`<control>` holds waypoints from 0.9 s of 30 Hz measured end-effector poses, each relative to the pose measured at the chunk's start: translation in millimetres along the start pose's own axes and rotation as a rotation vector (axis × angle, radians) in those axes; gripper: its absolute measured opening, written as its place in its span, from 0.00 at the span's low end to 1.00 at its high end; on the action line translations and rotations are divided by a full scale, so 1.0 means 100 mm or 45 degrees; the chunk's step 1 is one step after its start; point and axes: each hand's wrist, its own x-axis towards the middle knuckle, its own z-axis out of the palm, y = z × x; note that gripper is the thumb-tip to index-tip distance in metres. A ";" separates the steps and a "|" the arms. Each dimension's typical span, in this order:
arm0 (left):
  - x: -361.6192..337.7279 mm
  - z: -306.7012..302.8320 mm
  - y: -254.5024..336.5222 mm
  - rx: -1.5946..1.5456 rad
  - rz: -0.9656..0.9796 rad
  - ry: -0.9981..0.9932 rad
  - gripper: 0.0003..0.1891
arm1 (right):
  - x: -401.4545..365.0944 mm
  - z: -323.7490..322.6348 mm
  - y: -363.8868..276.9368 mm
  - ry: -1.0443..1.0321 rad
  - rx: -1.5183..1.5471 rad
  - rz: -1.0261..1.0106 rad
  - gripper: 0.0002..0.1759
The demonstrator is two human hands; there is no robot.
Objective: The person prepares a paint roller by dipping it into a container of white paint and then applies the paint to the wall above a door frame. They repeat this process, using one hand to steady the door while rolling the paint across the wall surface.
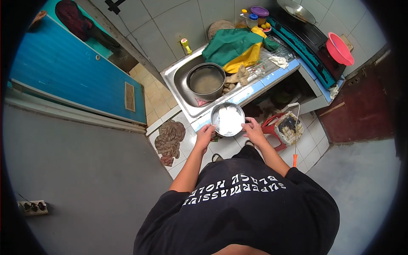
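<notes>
Between my two hands is a round metal bowl (pixel 214 121) with a bright white substance (pixel 230 120) inside; whether that is powder or something else I cannot make out. My left hand (pixel 205 136) grips its left rim, and my right hand (pixel 254 131) grips its right rim. The bowl is just in front of the counter edge, close to the sink (pixel 180 87). In the sink stands a dark-rimmed pot (pixel 206 94) with cloudy liquid in it.
A green and yellow cloth (pixel 233 46) covers part of the counter. Right of it are a stove (pixel 301 46) with a wok (pixel 296 11) and a pink basin (pixel 339 49). A crumpled cloth (pixel 170 139) and a red stool (pixel 274 131) are on the floor. A blue door (pixel 72 68) stands left.
</notes>
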 end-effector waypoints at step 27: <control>1.36 0.11 0.86 -0.019 -0.121 0.296 0.38 | 1.99 0.20 -0.77 -0.247 0.162 0.296 0.28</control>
